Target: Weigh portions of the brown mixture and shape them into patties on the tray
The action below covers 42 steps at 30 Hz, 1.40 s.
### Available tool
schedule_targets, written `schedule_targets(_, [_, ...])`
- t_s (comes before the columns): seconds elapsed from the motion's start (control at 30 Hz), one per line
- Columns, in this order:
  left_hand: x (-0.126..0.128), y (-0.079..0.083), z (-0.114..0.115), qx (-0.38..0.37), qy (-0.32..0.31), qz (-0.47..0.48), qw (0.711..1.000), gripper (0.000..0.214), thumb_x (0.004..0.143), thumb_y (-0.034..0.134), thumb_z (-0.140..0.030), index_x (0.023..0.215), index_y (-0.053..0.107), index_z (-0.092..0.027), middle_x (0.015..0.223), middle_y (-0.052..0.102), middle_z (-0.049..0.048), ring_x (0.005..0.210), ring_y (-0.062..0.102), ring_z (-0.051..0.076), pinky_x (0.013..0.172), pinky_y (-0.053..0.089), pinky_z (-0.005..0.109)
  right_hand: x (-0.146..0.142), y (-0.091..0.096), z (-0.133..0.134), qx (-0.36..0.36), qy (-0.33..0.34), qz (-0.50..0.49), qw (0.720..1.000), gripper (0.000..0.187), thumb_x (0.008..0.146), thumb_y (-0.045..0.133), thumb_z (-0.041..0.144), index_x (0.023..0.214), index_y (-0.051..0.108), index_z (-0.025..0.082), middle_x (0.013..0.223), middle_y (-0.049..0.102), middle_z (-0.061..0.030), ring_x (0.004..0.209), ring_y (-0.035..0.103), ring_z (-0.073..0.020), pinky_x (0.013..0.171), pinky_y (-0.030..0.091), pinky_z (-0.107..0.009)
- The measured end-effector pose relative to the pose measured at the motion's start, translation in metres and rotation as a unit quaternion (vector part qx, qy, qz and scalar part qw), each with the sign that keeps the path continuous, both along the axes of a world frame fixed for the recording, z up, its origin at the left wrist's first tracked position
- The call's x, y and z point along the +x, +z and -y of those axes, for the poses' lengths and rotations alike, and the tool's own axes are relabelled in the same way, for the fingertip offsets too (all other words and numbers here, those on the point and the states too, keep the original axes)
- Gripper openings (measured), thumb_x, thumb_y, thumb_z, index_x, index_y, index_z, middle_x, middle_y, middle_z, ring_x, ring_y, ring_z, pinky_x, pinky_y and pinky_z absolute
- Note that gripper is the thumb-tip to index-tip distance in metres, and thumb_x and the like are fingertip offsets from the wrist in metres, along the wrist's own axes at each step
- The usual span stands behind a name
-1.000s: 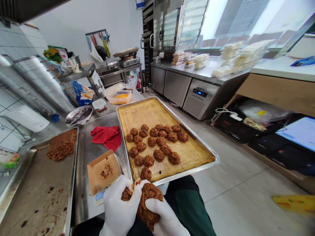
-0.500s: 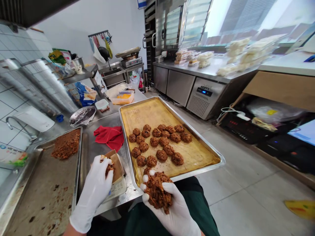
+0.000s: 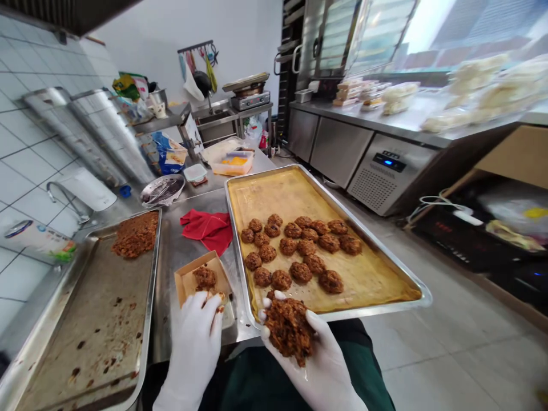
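Note:
My right hand point(image 3: 321, 357), in a white glove, cups a large clump of sticky brown mixture point(image 3: 289, 331) just off the tray's near edge. My left hand point(image 3: 194, 328), gloved too, is at the near side of a small cardboard box point(image 3: 187, 273), fingers loosely apart and smeared with mixture. In that box lies a smaller lump point(image 3: 204, 277), just beyond the fingertips. Under the box shows part of what looks like a scale point(image 3: 230, 315). Several rounded balls of the mixture point(image 3: 301, 272) sit on the lined baking tray point(image 3: 268, 194).
At the left, a second metal tray point(image 3: 96, 319) holds a slab of mixture point(image 3: 136, 234) at its far end. A red cloth point(image 3: 208, 228) lies between the trays. Behind stand a plastic-covered bowl point(image 3: 162, 190) and a plastic tub point(image 3: 233, 165). A counter point(image 3: 338, 145) runs along the right.
My left hand has let go of the smaller lump, which now lies in the cardboard box. My right hand keeps its clump. The view has shifted, so the scene sits further right.

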<state>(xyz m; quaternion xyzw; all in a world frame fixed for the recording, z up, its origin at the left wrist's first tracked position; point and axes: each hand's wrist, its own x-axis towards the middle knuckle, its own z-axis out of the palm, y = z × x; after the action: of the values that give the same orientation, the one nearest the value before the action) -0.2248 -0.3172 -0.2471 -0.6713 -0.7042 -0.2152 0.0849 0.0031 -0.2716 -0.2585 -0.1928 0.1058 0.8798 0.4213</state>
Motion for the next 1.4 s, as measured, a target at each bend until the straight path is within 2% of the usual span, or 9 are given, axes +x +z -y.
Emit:
schedule_targets(0.13, [-0.022, -0.016, 0.001, -0.055, 0.015, -0.109, 0.992, 0.015, 0.094, 0.052, -0.018, 0.092, 0.067, -0.022, 0.091, 0.065, 0.0059, 0.092, 0.062, 0.026, 0.087, 0.051, 0.046, 0.002, -0.003, -0.002, -0.013, 0.009, 0.007, 1.000, 0.040, 0.082, 0.070, 0.036, 0.119, 0.072, 0.021, 0.124, 0.074, -0.0107, 0.116, 0.068, -0.0270, 0.099, 0.054, -0.044])
schedule_targets(0.27, [-0.034, -0.015, 0.013, -0.013, 0.034, -0.125, 0.991, 0.019, 0.095, 0.050, -0.019, 0.107, 0.064, -0.019, 0.100, 0.066, 0.0080, 0.098, 0.062, 0.027, 0.091, 0.051, 0.048, -0.001, -0.004, -0.002, -0.019, -0.006, 0.013, 1.000, 0.041, 0.083, 0.068, 0.043, 0.118, 0.072, 0.023, 0.122, 0.075, -0.0105, 0.117, 0.067, -0.0262, 0.102, 0.052, -0.046])
schedule_targets(0.37, [-0.007, -0.004, 0.023, 0.029, 0.030, -0.045, 0.998, 0.023, 0.095, 0.050, -0.021, 0.114, 0.062, -0.020, 0.110, 0.067, 0.0100, 0.104, 0.064, 0.027, 0.092, 0.054, 0.046, -0.006, -0.002, -0.002, -0.015, -0.005, 0.021, 1.000, 0.046, 0.082, 0.067, 0.054, 0.117, 0.073, 0.025, 0.123, 0.075, -0.0098, 0.120, 0.066, -0.0276, 0.107, 0.048, -0.051])
schedule_targets(0.43, [0.023, 0.004, 0.027, 0.045, -0.029, 0.041, 0.998, 0.025, 0.095, 0.053, -0.023, 0.118, 0.061, -0.024, 0.113, 0.068, 0.0099, 0.105, 0.066, 0.025, 0.091, 0.057, 0.040, -0.008, -0.002, -0.001, -0.001, 0.006, 0.035, 0.999, 0.048, 0.081, 0.066, 0.057, 0.117, 0.073, 0.027, 0.124, 0.075, -0.0084, 0.122, 0.064, -0.0284, 0.111, 0.044, -0.053])
schedule_targets(0.6, [0.079, 0.011, 0.019, 0.023, -0.116, 0.132, 0.984, 0.054, 0.093, 0.057, -0.025, 0.145, 0.043, -0.022, 0.135, 0.061, 0.0155, 0.124, 0.061, 0.028, 0.100, 0.058, 0.041, -0.010, -0.010, 0.000, 0.063, 0.019, 0.083, 0.994, 0.045, 0.086, 0.061, 0.047, 0.128, 0.067, 0.032, 0.131, 0.071, -0.0038, 0.133, 0.056, -0.0267, 0.117, 0.037, -0.050])
schedule_targets(0.73, [0.084, 0.012, 0.009, -0.034, -0.127, 0.171, 0.976, 0.047, 0.093, 0.054, -0.021, 0.140, 0.050, -0.023, 0.135, 0.061, 0.0139, 0.126, 0.060, 0.030, 0.102, 0.057, 0.048, -0.004, -0.015, -0.001, 0.088, 0.037, 0.085, 0.992, 0.049, 0.088, 0.056, 0.048, 0.133, 0.063, 0.032, 0.139, 0.066, -0.0036, 0.138, 0.050, -0.0274, 0.118, 0.035, -0.050])
schedule_targets(1.07, [0.081, 0.020, 0.003, -0.048, -0.126, 0.286, 0.949, 0.029, 0.093, 0.054, -0.012, 0.117, 0.063, -0.027, 0.110, 0.070, 0.0054, 0.103, 0.068, 0.020, 0.092, 0.058, 0.036, -0.002, -0.009, -0.002, 0.097, 0.033, 0.092, 0.990, 0.044, 0.086, 0.061, 0.042, 0.127, 0.067, 0.030, 0.134, 0.069, -0.0043, 0.136, 0.052, -0.0273, 0.118, 0.035, -0.048])
schedule_targets(1.2, [0.064, 0.031, 0.000, -0.073, -0.115, 0.277, 0.951, 0.023, 0.095, 0.054, -0.019, 0.113, 0.066, -0.028, 0.110, 0.070, 0.0049, 0.101, 0.068, 0.020, 0.089, 0.057, 0.033, 0.000, -0.006, -0.006, 0.098, 0.054, 0.108, 0.988, 0.044, 0.087, 0.063, 0.040, 0.128, 0.067, 0.025, 0.131, 0.071, -0.0063, 0.130, 0.058, -0.0271, 0.119, 0.035, -0.047])
schedule_targets(1.4, [-0.019, 0.016, -0.028, -0.018, 0.038, 0.125, 0.991, 0.024, 0.097, 0.048, -0.023, 0.115, 0.064, -0.021, 0.120, 0.065, 0.0102, 0.113, 0.063, 0.026, 0.101, 0.050, 0.044, 0.000, 0.000, -0.011, 0.067, 0.020, 0.118, 0.991, 0.038, 0.085, 0.064, 0.041, 0.118, 0.073, 0.023, 0.123, 0.075, -0.0082, 0.124, 0.064, -0.0264, 0.120, 0.034, -0.046])
